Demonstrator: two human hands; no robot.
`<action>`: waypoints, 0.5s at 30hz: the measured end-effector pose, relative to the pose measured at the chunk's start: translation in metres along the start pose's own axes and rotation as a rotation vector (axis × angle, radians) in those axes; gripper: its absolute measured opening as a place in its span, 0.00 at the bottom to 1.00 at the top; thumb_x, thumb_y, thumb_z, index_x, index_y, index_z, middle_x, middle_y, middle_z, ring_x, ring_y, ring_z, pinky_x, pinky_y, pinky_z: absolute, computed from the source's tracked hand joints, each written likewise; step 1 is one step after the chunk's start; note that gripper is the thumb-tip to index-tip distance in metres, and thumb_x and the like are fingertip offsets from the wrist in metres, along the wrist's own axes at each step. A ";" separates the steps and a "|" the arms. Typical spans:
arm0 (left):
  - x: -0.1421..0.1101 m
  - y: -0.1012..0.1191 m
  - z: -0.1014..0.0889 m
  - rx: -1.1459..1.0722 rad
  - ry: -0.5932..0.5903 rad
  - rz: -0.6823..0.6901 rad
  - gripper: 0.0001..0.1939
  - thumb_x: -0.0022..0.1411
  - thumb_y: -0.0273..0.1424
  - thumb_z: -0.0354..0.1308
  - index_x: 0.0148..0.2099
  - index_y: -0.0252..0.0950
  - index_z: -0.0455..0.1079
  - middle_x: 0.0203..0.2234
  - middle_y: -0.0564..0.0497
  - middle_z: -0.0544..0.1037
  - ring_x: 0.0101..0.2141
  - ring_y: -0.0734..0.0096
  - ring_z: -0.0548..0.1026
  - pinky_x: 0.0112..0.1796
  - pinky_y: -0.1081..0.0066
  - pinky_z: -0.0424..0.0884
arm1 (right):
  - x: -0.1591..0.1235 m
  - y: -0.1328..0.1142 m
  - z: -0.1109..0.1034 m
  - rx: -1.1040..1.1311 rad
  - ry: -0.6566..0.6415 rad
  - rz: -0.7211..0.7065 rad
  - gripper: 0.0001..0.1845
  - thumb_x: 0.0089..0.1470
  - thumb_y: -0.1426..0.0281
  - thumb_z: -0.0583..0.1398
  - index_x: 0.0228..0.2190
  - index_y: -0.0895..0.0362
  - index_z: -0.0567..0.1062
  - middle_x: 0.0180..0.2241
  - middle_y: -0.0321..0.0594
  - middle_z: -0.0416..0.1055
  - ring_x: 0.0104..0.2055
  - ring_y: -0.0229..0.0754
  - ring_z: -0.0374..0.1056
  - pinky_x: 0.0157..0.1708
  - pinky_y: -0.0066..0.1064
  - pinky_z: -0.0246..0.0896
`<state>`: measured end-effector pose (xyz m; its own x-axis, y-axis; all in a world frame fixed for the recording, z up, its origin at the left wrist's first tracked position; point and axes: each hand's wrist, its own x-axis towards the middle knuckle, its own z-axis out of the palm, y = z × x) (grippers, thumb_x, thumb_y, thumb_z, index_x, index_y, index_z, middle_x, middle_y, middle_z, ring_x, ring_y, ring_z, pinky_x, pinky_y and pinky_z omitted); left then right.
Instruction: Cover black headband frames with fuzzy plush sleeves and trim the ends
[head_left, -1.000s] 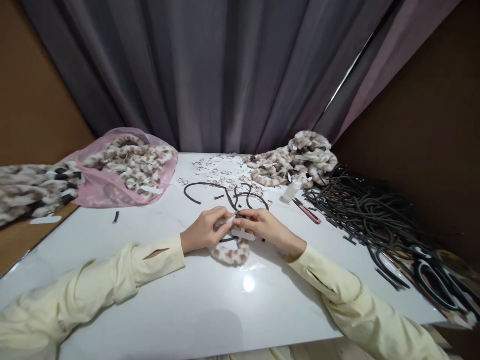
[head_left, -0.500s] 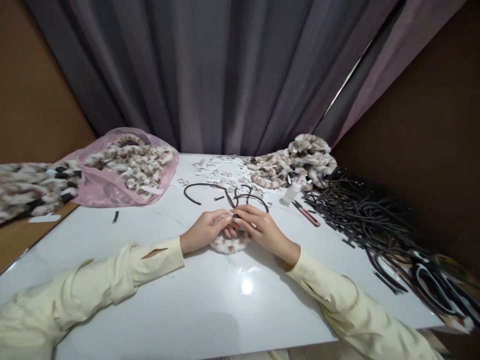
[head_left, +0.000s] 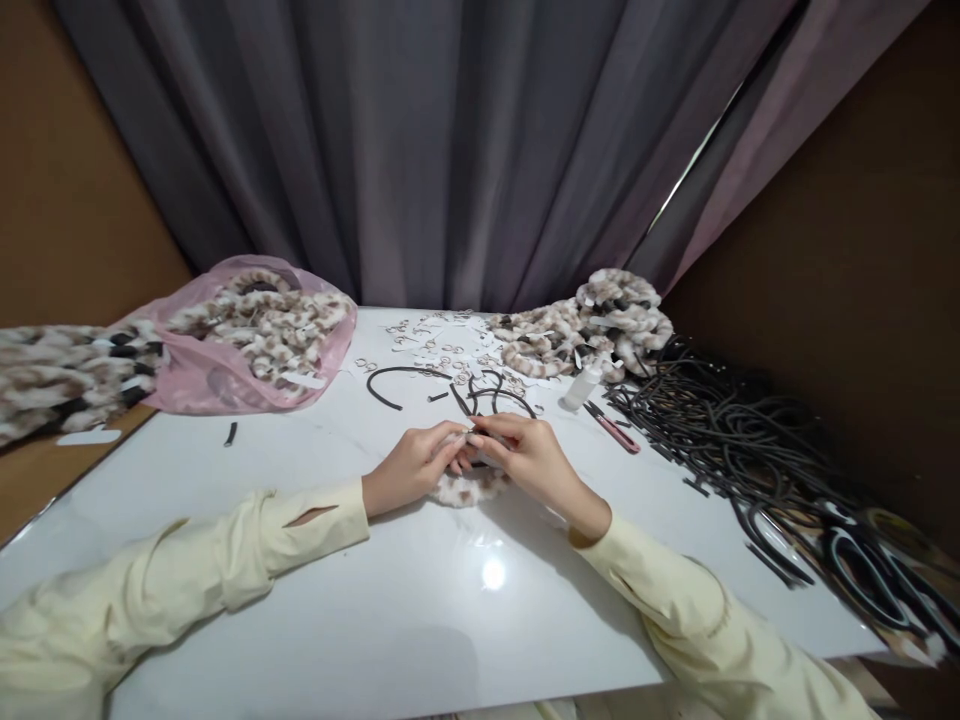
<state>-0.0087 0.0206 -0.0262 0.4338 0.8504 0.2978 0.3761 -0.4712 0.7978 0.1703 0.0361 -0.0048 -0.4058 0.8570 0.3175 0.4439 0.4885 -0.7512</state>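
A ring of white and brown plush fur [head_left: 469, 490] hangs below my two hands, close over the table. My left hand [head_left: 412, 462] is closed on its left upper part, thumb against fingers. From the right, my right hand [head_left: 534, 455] pinches at the same spot, its thumb and forefinger meeting my left fingertips. What lies between the fingertips is small and mostly hidden; a dark bit shows there. Just beyond the hands lie black cord pieces [head_left: 397, 371], some curved and some short.
A pink plastic bag [head_left: 180, 370] of fur rings stands at the left, more fur rings [head_left: 626, 310] at the back right. Nearby are a small bottle [head_left: 581, 388], pink-handled snips [head_left: 619, 432], metal rings [head_left: 454, 350] with white tags, and a heap of black cords [head_left: 720, 420].
Both hands stay at the fur ring while their fingers shift. The white tag that showed under my right fingers is now out of sight, and the ring sits slightly higher and farther right.
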 end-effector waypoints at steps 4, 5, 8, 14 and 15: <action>-0.001 0.002 0.001 0.042 0.016 0.018 0.12 0.64 0.31 0.44 0.44 0.32 0.65 0.28 0.49 0.77 0.30 0.72 0.75 0.34 0.76 0.68 | -0.001 -0.004 0.003 0.167 -0.035 0.295 0.19 0.48 0.69 0.60 0.41 0.66 0.75 0.26 0.43 0.75 0.24 0.41 0.69 0.26 0.30 0.64; -0.002 0.002 0.001 0.051 0.021 0.024 0.12 0.64 0.31 0.44 0.44 0.32 0.65 0.29 0.48 0.77 0.31 0.72 0.75 0.34 0.76 0.68 | -0.001 -0.005 0.003 0.194 -0.061 0.342 0.18 0.48 0.69 0.60 0.41 0.66 0.75 0.22 0.41 0.74 0.21 0.40 0.67 0.23 0.29 0.63; -0.005 0.003 0.001 0.040 0.036 0.029 0.11 0.63 0.30 0.46 0.45 0.33 0.64 0.32 0.47 0.78 0.33 0.70 0.76 0.35 0.75 0.68 | -0.001 -0.009 0.003 0.250 -0.126 0.391 0.13 0.50 0.69 0.57 0.34 0.65 0.75 0.16 0.38 0.70 0.19 0.38 0.66 0.21 0.27 0.63; 0.003 0.006 0.000 -0.452 0.078 -0.197 0.11 0.57 0.33 0.55 0.42 0.35 0.62 0.29 0.49 0.77 0.33 0.67 0.76 0.36 0.71 0.70 | -0.004 -0.004 0.006 -0.104 0.091 -0.010 0.05 0.49 0.75 0.56 0.29 0.61 0.72 0.26 0.43 0.71 0.27 0.40 0.68 0.27 0.29 0.64; 0.006 0.005 -0.001 -0.613 0.034 -0.269 0.12 0.57 0.35 0.55 0.41 0.34 0.62 0.27 0.49 0.77 0.31 0.67 0.76 0.35 0.70 0.70 | -0.006 -0.002 0.006 -0.182 0.125 -0.134 0.06 0.50 0.75 0.55 0.30 0.61 0.71 0.29 0.45 0.71 0.30 0.41 0.68 0.29 0.31 0.65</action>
<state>-0.0049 0.0235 -0.0198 0.3602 0.9312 0.0557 -0.0705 -0.0323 0.9970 0.1667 0.0295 -0.0091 -0.3735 0.7909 0.4847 0.5337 0.6106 -0.5851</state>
